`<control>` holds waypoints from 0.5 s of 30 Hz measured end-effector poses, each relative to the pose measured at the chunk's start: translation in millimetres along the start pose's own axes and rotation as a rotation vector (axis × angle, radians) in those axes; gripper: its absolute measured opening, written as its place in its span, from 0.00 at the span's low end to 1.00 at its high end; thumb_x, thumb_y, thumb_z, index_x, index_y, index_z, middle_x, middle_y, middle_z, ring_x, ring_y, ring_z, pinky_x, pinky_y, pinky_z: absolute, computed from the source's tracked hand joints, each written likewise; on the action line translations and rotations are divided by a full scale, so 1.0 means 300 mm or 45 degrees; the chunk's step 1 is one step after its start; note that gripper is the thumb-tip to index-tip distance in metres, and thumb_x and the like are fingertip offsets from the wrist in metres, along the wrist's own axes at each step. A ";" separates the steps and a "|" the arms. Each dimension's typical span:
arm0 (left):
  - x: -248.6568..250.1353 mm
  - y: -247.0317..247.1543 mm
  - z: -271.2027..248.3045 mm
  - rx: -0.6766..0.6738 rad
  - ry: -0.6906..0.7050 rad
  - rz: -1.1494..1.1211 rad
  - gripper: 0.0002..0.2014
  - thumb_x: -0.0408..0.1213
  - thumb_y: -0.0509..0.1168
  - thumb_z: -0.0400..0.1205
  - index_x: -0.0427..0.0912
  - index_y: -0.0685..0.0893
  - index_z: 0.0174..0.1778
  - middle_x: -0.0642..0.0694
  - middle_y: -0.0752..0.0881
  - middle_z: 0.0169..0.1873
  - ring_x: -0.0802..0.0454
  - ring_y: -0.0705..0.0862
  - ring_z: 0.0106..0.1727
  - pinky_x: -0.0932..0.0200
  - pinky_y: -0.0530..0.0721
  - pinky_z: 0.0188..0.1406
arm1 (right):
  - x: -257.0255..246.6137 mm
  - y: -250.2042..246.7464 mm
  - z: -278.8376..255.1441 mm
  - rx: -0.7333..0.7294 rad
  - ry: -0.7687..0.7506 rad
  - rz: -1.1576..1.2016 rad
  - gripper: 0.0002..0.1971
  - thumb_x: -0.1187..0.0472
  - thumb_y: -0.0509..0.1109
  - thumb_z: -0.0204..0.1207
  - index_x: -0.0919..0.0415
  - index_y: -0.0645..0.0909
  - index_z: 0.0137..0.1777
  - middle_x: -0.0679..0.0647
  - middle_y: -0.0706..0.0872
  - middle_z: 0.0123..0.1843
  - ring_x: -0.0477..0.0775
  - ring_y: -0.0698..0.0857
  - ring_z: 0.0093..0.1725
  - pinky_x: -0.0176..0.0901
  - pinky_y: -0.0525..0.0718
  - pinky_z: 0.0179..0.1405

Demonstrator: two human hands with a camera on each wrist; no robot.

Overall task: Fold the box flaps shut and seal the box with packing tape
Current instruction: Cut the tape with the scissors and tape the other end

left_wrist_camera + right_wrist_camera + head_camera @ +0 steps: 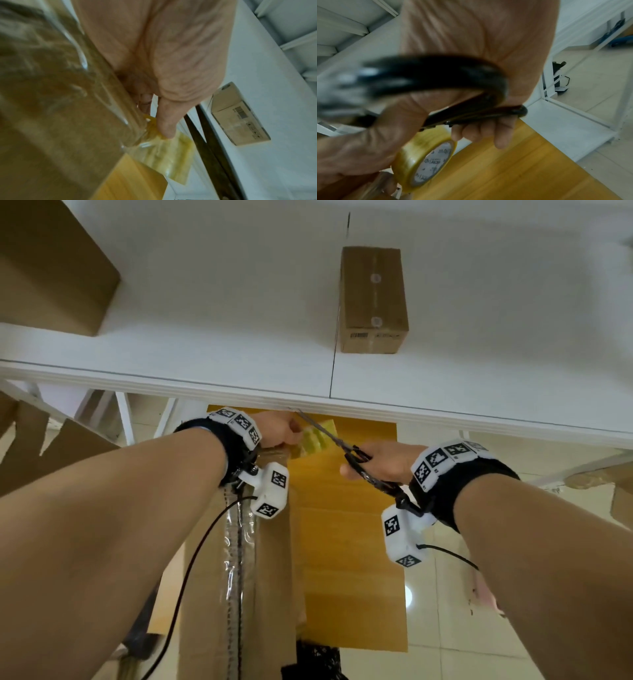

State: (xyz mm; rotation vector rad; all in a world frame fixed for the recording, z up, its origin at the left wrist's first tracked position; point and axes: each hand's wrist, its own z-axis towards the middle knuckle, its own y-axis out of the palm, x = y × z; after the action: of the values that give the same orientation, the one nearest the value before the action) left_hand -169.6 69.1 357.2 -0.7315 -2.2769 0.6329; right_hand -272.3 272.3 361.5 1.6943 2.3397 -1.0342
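Tape [164, 152] at centre frame, pinched taut by left hand [277, 429] so right hand's [383, 460] gripped scissors [329, 436] can cut.

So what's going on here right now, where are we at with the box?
The person is cutting the tape. The left hand pinches the pulled-out tape strip at the far end of the box, where clear tape already runs along the seam. The right hand holds the scissors, blades open at the strip. The tape roll shows below that hand. Another small box sits on the white table.

Matt cardboard box [270, 559] – glossy clear tape [239, 542] – dark metal scissors [329, 434].
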 end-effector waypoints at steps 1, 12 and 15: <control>0.003 0.002 0.001 -0.005 0.014 0.008 0.16 0.47 0.64 0.86 0.39 0.83 0.62 0.43 0.87 0.48 0.49 0.81 0.45 0.54 0.79 0.51 | -0.001 0.011 0.001 -0.041 0.023 0.072 0.36 0.22 0.70 0.66 0.52 0.83 0.59 0.57 0.85 0.53 0.62 0.85 0.54 0.57 0.80 0.67; 0.043 0.042 -0.010 -0.062 0.077 0.074 0.15 0.47 0.60 0.88 0.42 0.84 0.61 0.49 0.90 0.48 0.53 0.85 0.47 0.60 0.80 0.51 | 0.113 0.145 -0.060 -0.379 0.021 0.399 0.55 0.13 0.75 0.28 0.57 0.72 0.45 0.51 0.75 0.34 0.49 0.72 0.32 0.41 0.75 0.36; 0.050 0.054 -0.017 -0.047 0.093 0.073 0.14 0.47 0.61 0.87 0.44 0.83 0.62 0.49 0.89 0.48 0.54 0.84 0.47 0.61 0.78 0.50 | 0.155 0.184 -0.091 -0.395 0.070 0.381 0.46 0.16 0.73 0.41 0.54 0.71 0.44 0.50 0.74 0.34 0.48 0.73 0.31 0.39 0.76 0.36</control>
State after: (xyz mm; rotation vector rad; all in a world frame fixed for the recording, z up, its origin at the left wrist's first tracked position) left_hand -170.1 91.9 357.3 -0.8272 -2.2124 0.5825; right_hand -233.8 334.5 336.6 1.8835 2.0547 -0.5489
